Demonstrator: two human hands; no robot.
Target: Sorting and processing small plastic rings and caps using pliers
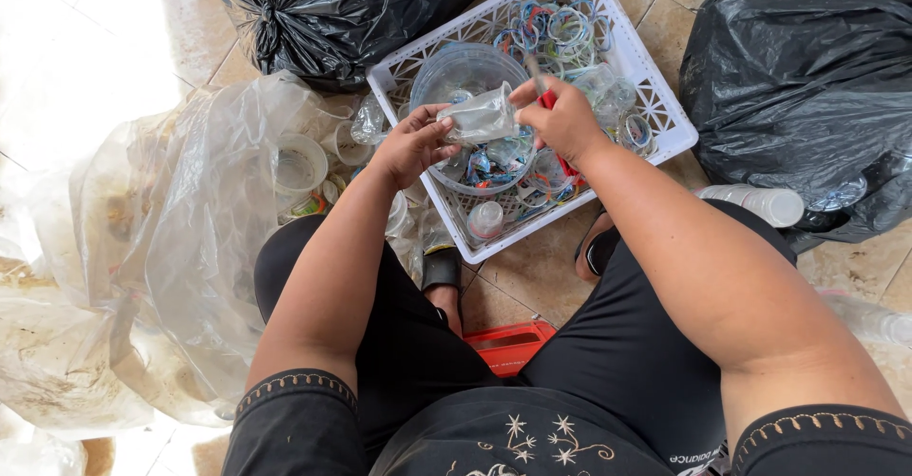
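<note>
A small clear plastic cup (483,115), thin and see-through, lies on its side between two hands above a white plastic basket with a lattice wall (665,120). The left hand (413,143) has its fingers curled around the cup's left end and holds it tight. The right hand (562,120) is closed in a fist around a small tool with a red handle (548,99), and the tool's thin tip points up and away. Both arms reach forward from the near side, bent a little at the wrist.

Inside the basket sits a round clear plastic tub (465,72), with many thin coloured plastic rings (560,29) at the far end and more clear cups nearby. On the left is a big crinkly clear plastic bag (171,238) holding used cups. Two shiny black plastic bags (798,77) sit far left and right. A stack of clear cups (755,200) lies on the tiled floor (532,272) to the right.
</note>
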